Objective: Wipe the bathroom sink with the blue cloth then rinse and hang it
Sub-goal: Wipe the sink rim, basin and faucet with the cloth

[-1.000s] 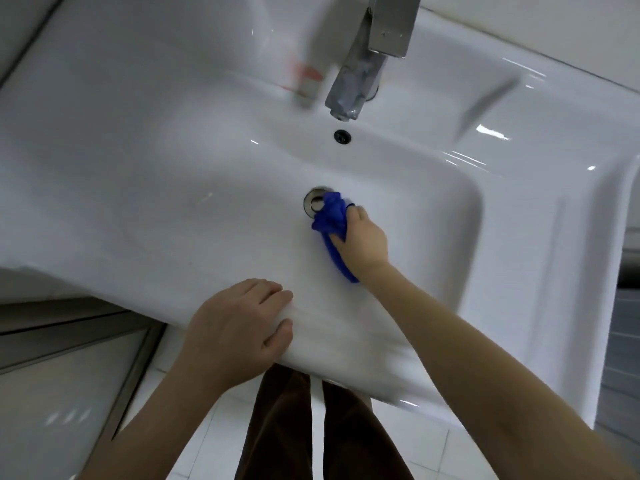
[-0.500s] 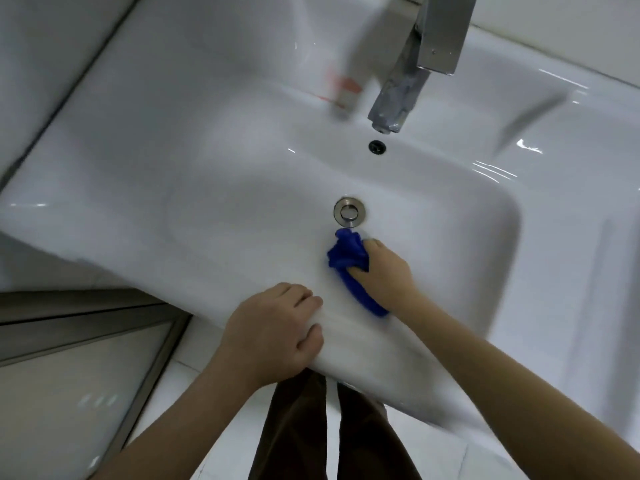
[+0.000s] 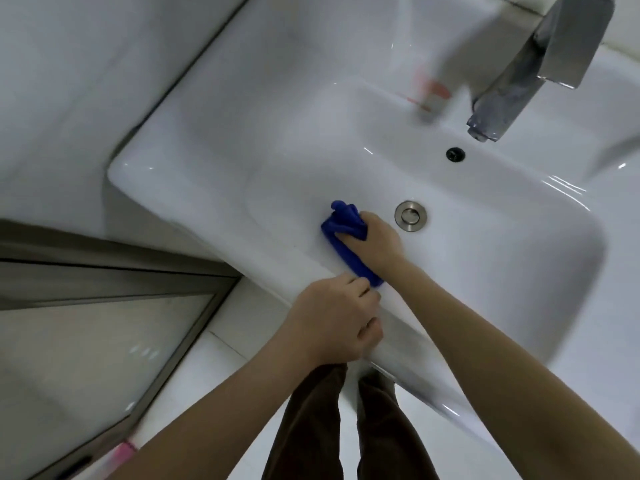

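A white bathroom sink (image 3: 221,140) fills the upper part of the head view. My right hand (image 3: 375,242) presses a bunched blue cloth (image 3: 343,225) against the basin's near inner wall, just left of the metal drain (image 3: 411,216). The cloth's lower end reaches down toward the front rim. My left hand (image 3: 334,320) rests on the sink's front rim with fingers curled over the edge, holding nothing loose. The chrome faucet (image 3: 519,74) hangs over the basin at the upper right, with no water running from it.
A round overflow hole (image 3: 455,154) sits below the faucet spout. A blurred red-marked item (image 3: 431,95) stands left of the faucet. A glass panel with a metal frame (image 3: 104,341) is at lower left. White floor tiles and my brown trousers (image 3: 311,427) lie below the sink.
My right hand has slid the blue cloth from beside the drain leftward and nearer along the basin. The camera view shifted left. My left hand stayed on the front rim.
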